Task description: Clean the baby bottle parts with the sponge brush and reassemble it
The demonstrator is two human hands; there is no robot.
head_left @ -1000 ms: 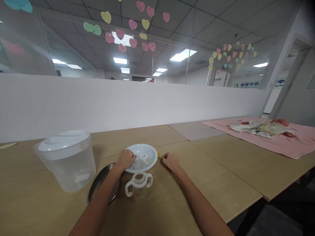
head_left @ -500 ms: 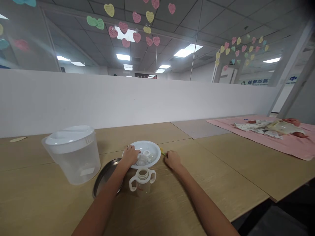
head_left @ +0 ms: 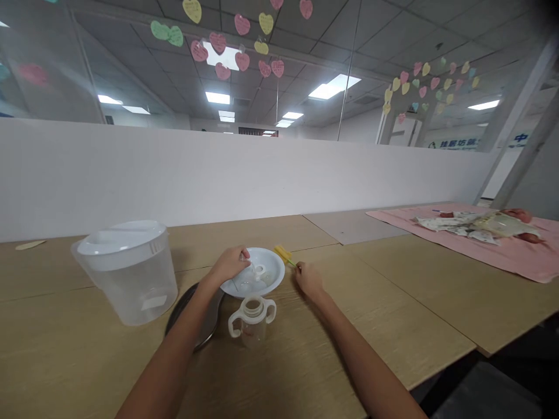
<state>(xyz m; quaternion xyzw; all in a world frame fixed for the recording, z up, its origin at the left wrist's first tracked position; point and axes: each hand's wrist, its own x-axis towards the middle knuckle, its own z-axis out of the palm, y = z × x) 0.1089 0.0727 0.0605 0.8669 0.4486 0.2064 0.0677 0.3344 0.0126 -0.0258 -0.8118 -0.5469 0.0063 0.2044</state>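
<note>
A lidded clear tub (head_left: 127, 272) stands at the left of the wooden surface (head_left: 393, 302), near a dark metal plate (head_left: 198, 314). Far right lies a pink cloth (head_left: 502, 250) bearing crumpled packets (head_left: 471, 227). Paper hearts (head_left: 238, 41) hang overhead.

White bowl (head_left: 267, 280) holds small clear bottle parts (head_left: 257, 272).

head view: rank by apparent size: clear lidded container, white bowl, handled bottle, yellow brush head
1. clear lidded container, clearly largest.
2. white bowl, wider than the bottle.
3. handled bottle; it sits nearer the camera than the bowl, so this gap is unsure.
4. yellow brush head, smallest, held by the right hand.
</note>
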